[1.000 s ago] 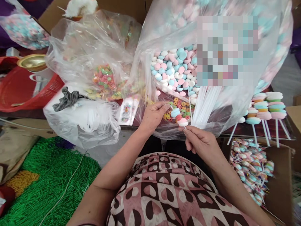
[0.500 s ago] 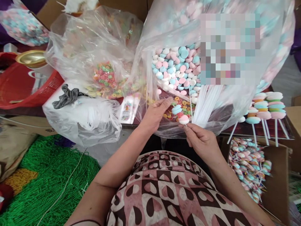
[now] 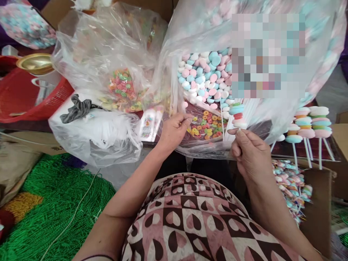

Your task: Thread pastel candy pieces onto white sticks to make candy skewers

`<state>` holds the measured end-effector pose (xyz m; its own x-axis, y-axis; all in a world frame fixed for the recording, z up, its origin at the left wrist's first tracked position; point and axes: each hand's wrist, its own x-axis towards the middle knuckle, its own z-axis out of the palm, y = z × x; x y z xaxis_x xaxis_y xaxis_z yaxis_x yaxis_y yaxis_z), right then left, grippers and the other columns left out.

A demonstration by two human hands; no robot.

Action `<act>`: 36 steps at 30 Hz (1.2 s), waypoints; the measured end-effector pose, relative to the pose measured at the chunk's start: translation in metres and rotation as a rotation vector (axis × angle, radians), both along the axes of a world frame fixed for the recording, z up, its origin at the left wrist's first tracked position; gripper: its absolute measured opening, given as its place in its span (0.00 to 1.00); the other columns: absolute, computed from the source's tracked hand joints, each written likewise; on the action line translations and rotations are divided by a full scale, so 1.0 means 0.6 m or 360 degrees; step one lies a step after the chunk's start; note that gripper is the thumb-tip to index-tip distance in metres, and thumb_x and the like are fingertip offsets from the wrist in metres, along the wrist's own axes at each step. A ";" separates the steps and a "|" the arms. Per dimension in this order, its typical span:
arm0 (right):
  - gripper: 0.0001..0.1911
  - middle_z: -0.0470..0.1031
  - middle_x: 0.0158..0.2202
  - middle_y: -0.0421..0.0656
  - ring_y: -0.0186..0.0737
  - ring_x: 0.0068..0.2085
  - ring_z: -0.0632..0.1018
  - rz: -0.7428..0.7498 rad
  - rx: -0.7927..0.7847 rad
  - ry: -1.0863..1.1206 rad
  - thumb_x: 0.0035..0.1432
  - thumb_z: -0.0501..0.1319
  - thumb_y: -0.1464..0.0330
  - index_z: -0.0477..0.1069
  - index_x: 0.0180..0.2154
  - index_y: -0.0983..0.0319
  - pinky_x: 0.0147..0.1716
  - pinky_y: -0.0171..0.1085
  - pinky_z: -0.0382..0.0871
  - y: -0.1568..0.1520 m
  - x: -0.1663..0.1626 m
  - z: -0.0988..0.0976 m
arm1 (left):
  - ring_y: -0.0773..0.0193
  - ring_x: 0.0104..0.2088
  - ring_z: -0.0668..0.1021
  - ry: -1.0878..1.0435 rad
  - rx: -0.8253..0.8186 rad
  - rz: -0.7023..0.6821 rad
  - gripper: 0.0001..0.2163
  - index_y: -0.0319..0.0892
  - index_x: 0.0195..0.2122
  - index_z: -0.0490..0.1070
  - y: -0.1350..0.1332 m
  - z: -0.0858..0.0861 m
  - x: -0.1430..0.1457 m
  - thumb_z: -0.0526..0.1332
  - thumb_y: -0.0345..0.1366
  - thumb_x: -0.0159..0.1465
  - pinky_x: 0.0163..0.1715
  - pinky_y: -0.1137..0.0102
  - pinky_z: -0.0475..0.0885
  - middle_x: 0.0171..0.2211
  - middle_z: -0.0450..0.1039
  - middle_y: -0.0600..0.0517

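Note:
My right hand (image 3: 250, 152) is closed in a pinch on the stick of a candy skewer (image 3: 237, 115), which carries a blue, a red and a white-pink disc and stands upright in front of the white sticks (image 3: 246, 108). My left hand (image 3: 174, 129) has its fingertips pinched together at the edge of the clear bag, beside the pile of small coloured ring candies (image 3: 205, 125). What those fingers hold is too small to make out. Behind lies the big bag of pastel disc candies (image 3: 203, 76).
Finished skewers (image 3: 308, 125) lean at the right above a cardboard box of wrapped skewers (image 3: 289, 186). At the left are a second bag of ring candies (image 3: 121, 88), a white bag (image 3: 95, 134), a red basket (image 3: 24, 101) and green fringed cloth (image 3: 59, 203).
My right hand has carried the skewer to the right and upward, away from my left hand. My left hand has dropped slightly to the edge of the ring candies.

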<state>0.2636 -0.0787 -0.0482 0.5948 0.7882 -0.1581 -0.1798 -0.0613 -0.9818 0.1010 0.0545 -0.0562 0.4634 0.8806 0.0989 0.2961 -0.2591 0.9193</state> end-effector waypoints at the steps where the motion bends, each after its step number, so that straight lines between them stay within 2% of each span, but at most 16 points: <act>1: 0.13 0.57 0.12 0.31 0.27 0.14 0.54 -0.0015 0.0007 0.0021 0.57 0.65 0.59 0.76 0.35 0.62 0.14 0.31 0.42 -0.001 0.003 0.000 | 0.62 0.43 0.77 0.0177 0.0137 -0.0051 0.09 0.42 0.41 0.78 -0.001 -0.002 -0.001 0.58 0.33 0.65 0.47 0.66 0.70 0.40 0.78 0.49; 5: 0.12 0.58 0.12 0.32 0.27 0.14 0.55 0.0009 -0.0005 0.0044 0.58 0.64 0.59 0.76 0.35 0.63 0.14 0.32 0.43 -0.003 0.000 -0.006 | 0.57 0.45 0.76 0.0782 0.0552 -0.0347 0.09 0.41 0.42 0.78 -0.009 -0.011 0.006 0.58 0.33 0.65 0.50 0.62 0.68 0.41 0.76 0.47; 9: 0.13 0.58 0.13 0.32 0.27 0.15 0.55 0.0047 -0.0033 0.0003 0.59 0.64 0.59 0.76 0.36 0.62 0.14 0.31 0.43 -0.004 -0.001 -0.015 | 0.54 0.47 0.75 0.1021 0.0698 -0.0465 0.10 0.41 0.44 0.76 -0.012 -0.014 0.005 0.58 0.35 0.65 0.51 0.60 0.66 0.43 0.75 0.46; 13: 0.13 0.58 0.13 0.32 0.27 0.15 0.55 0.0058 -0.0079 0.0011 0.59 0.63 0.58 0.76 0.36 0.63 0.14 0.32 0.42 -0.007 0.003 -0.024 | 0.55 0.46 0.75 0.0958 0.0573 -0.0405 0.07 0.40 0.41 0.74 -0.010 -0.011 0.000 0.59 0.32 0.64 0.49 0.62 0.68 0.42 0.76 0.46; 18: 0.13 0.59 0.13 0.32 0.27 0.15 0.55 0.0081 -0.0098 0.0031 0.59 0.63 0.58 0.76 0.36 0.62 0.14 0.31 0.41 -0.011 0.002 -0.029 | 0.63 0.37 0.77 0.0485 0.0107 -0.0180 0.08 0.41 0.40 0.75 -0.008 -0.010 0.002 0.57 0.32 0.65 0.41 0.69 0.70 0.36 0.78 0.52; 20: 0.13 0.59 0.13 0.32 0.26 0.15 0.55 0.0083 -0.0099 0.0028 0.60 0.63 0.58 0.75 0.35 0.62 0.14 0.31 0.41 -0.012 0.001 -0.030 | 0.64 0.37 0.78 0.0380 0.0023 -0.0124 0.10 0.43 0.40 0.76 -0.006 -0.011 0.004 0.55 0.34 0.66 0.40 0.70 0.70 0.35 0.78 0.53; 22: 0.13 0.59 0.13 0.32 0.26 0.15 0.55 0.0088 -0.0102 0.0021 0.60 0.63 0.58 0.75 0.35 0.62 0.14 0.31 0.42 -0.012 0.001 -0.031 | 0.63 0.39 0.78 0.0426 0.0123 -0.0089 0.11 0.42 0.40 0.77 -0.004 -0.011 0.005 0.54 0.35 0.67 0.42 0.69 0.70 0.36 0.78 0.52; 24: 0.13 0.59 0.13 0.32 0.26 0.15 0.55 0.0098 -0.0107 0.0011 0.60 0.62 0.58 0.75 0.35 0.62 0.14 0.31 0.43 -0.012 0.000 -0.032 | 0.60 0.43 0.77 0.0592 0.0350 -0.0092 0.11 0.42 0.41 0.77 -0.004 -0.010 0.005 0.55 0.33 0.67 0.47 0.66 0.69 0.38 0.78 0.50; 27: 0.13 0.59 0.13 0.32 0.26 0.15 0.55 0.0105 -0.0120 -0.0012 0.60 0.62 0.58 0.74 0.34 0.62 0.14 0.30 0.43 -0.011 -0.002 -0.032 | 0.57 0.47 0.74 0.0856 0.0601 -0.0239 0.11 0.42 0.41 0.78 -0.007 -0.007 0.006 0.55 0.33 0.66 0.51 0.62 0.66 0.42 0.76 0.48; 31: 0.14 0.60 0.13 0.32 0.28 0.15 0.56 0.0103 -0.0146 -0.0028 0.59 0.63 0.57 0.75 0.35 0.61 0.14 0.31 0.44 -0.011 -0.006 -0.032 | 0.52 0.50 0.72 0.1076 0.0763 -0.0438 0.11 0.44 0.45 0.77 -0.015 -0.005 0.006 0.58 0.35 0.65 0.50 0.58 0.66 0.47 0.74 0.46; 34: 0.14 0.60 0.13 0.32 0.28 0.15 0.56 0.0125 -0.0148 -0.0023 0.59 0.63 0.56 0.74 0.35 0.61 0.14 0.31 0.45 -0.012 -0.008 -0.033 | 0.51 0.49 0.72 0.1108 0.0815 -0.0452 0.11 0.44 0.45 0.77 -0.017 -0.007 0.004 0.58 0.34 0.65 0.49 0.57 0.66 0.46 0.75 0.46; 36: 0.14 0.60 0.13 0.32 0.28 0.15 0.56 0.0139 -0.0153 -0.0017 0.59 0.63 0.56 0.75 0.35 0.61 0.14 0.31 0.45 -0.014 -0.009 -0.034 | 0.53 0.48 0.73 0.1033 0.0763 -0.0422 0.10 0.43 0.43 0.77 -0.016 -0.008 0.003 0.58 0.34 0.65 0.49 0.58 0.66 0.44 0.76 0.47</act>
